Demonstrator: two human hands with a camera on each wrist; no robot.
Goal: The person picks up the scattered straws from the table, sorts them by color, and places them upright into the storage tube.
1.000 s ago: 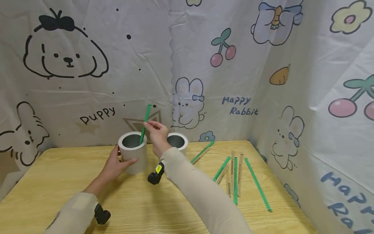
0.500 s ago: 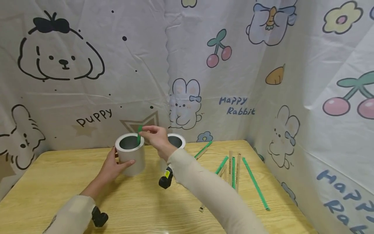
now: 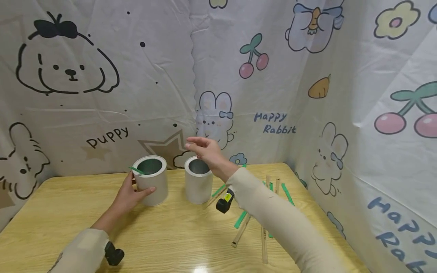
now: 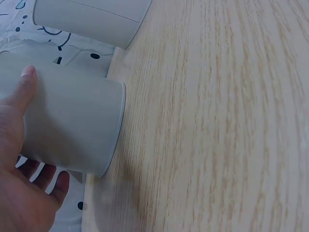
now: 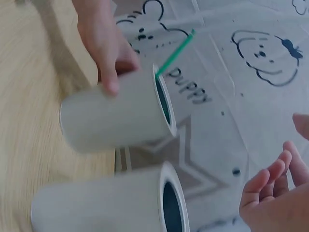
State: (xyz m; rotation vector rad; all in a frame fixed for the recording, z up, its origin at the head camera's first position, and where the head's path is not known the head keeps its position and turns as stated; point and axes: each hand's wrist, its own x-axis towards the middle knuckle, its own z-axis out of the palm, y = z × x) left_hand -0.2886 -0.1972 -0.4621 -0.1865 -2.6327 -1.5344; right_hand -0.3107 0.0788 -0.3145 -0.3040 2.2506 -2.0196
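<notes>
My left hand (image 3: pixel 129 195) holds a white cylindrical container (image 3: pixel 157 191) from its left side, thumb across the front. A slim green straw-like stick (image 5: pixel 176 53) leans in that container, its top poking out over the left of the rim. Beside it on the right stands a second white container (image 3: pixel 198 189), upright, with no stick showing above its mouth. My right hand (image 3: pixel 212 154) is raised behind and above this second container, fingers loosely bent and nothing between them. In the left wrist view the left thumb (image 4: pixel 24 89) lies along the container wall.
Several green and brown printed sticks lie scattered on the wooden table (image 3: pixel 164 242) at the right, among them a brown stick (image 3: pixel 240 232) and a green stick (image 3: pixel 288 194). My right sleeve covers part of them. A patterned cloth (image 3: pixel 164 76) hangs behind the table.
The right hand lowered the green stick into the left container, let it go and moved right and up. The stick now leans to the left rim. The left hand keeps its grip.
</notes>
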